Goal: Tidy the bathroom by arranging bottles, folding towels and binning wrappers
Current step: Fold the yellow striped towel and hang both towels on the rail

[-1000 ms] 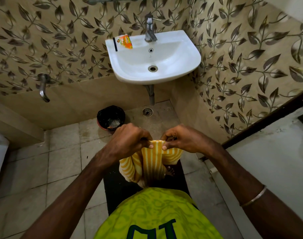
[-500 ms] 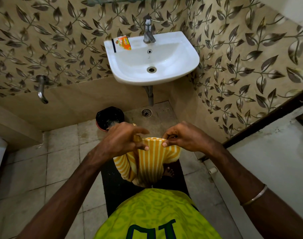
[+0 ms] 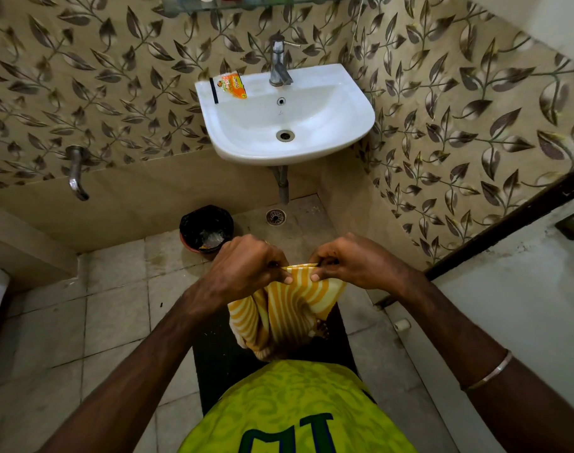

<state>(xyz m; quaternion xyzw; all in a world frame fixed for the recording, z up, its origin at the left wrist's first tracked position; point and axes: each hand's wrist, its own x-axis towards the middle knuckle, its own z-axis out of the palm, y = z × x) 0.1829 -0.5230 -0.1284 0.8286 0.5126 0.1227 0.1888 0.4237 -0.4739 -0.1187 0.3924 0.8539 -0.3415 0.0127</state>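
Note:
A yellow and white striped towel [image 3: 285,315] hangs in front of my body. My left hand [image 3: 246,269] and my right hand [image 3: 351,266] pinch its top edge close together, thumbs toward me. The towel droops in folds below the hands. An orange wrapper [image 3: 234,86] lies on the left rim of the white sink [image 3: 344,103], next to a thin black strip [image 3: 213,90]. A black-lined bin [image 3: 194,223] with some litter inside stands on the floor under the sink's left side. Bottle bottoms show on a glass shelf [image 3: 181,6] at the top edge.
A tap [image 3: 279,65] stands at the sink's back. A wall spout [image 3: 75,173] sticks out at left. A floor drain [image 3: 275,217] sits below the sink pipe. A dark mat [image 3: 213,354] lies under my feet. A door frame [image 3: 507,220] runs along the right.
My left hand's fingers have closed back onto the towel's top edge after lifting briefly. The view has tilted up slightly, and the sink sits lower in the picture.

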